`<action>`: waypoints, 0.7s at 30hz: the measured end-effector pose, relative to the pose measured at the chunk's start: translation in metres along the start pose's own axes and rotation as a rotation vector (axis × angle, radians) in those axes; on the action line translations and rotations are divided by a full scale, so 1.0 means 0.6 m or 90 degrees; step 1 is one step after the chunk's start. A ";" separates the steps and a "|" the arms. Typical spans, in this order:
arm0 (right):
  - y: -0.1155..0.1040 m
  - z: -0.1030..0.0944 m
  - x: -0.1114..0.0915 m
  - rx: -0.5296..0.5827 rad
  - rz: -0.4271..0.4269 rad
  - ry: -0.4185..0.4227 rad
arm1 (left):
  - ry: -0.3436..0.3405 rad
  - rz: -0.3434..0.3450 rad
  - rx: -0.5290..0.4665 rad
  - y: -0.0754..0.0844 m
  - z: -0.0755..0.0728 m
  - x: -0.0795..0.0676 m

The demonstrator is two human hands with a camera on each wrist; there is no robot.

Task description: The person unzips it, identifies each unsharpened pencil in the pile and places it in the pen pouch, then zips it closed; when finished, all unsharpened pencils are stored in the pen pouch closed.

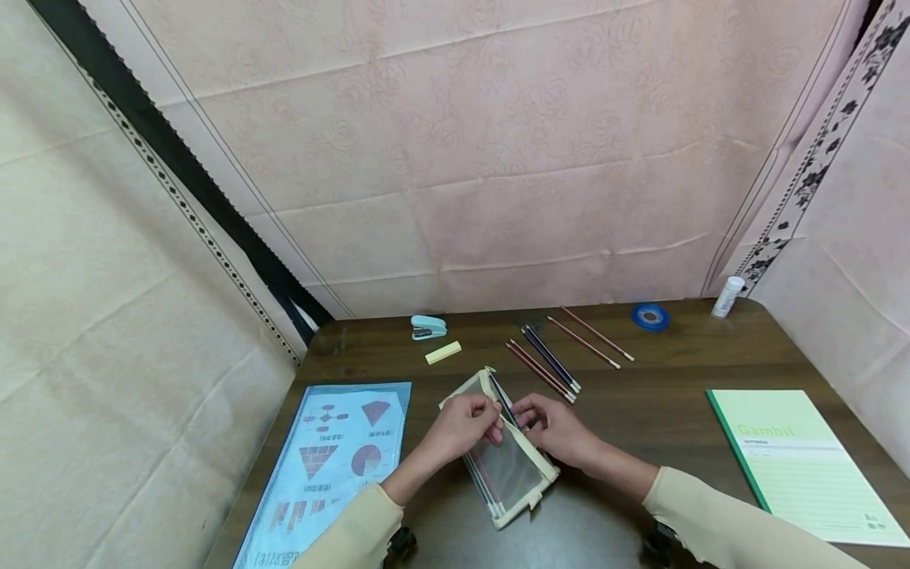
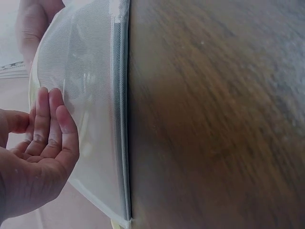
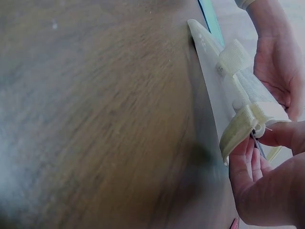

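A cream mesh pencil case lies slanted at the table's front middle, with pencils showing through its lower mesh. My left hand pinches the upper edge of the case between thumb and index finger; its other fingers lie against the mesh in the left wrist view. At the opening, my right hand holds a dark pencil between thumb and fingers, close to the case's edge. That pencil runs along the opening; part of it is hidden by the fingers and the case.
Behind the case lie red pencils, dark pencils and two separate red pencils. A light-blue stapler, yellow strip, blue tape roll and white bottle stand farther back. A blue sheet and green notebook flank the case.
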State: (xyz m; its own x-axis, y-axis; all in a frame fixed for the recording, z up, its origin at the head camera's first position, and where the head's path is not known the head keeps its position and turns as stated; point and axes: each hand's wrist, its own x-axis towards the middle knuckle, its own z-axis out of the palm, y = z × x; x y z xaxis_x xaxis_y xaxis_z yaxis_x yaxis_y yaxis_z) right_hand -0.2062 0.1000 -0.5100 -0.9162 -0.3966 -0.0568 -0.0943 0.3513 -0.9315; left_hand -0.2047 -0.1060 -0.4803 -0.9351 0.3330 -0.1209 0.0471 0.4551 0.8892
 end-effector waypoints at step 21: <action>-0.014 -0.015 0.000 0.060 0.018 0.011 | 0.004 0.016 -0.011 -0.002 0.002 0.002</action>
State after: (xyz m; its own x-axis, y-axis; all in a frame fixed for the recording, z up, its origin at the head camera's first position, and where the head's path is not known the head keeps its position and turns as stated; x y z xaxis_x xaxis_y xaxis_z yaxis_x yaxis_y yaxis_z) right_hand -0.2089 0.1048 -0.4990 -0.9248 -0.3724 -0.0784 -0.0315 0.2800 -0.9595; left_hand -0.2055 -0.1050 -0.4820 -0.9360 0.3389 -0.0951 0.0650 0.4320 0.8995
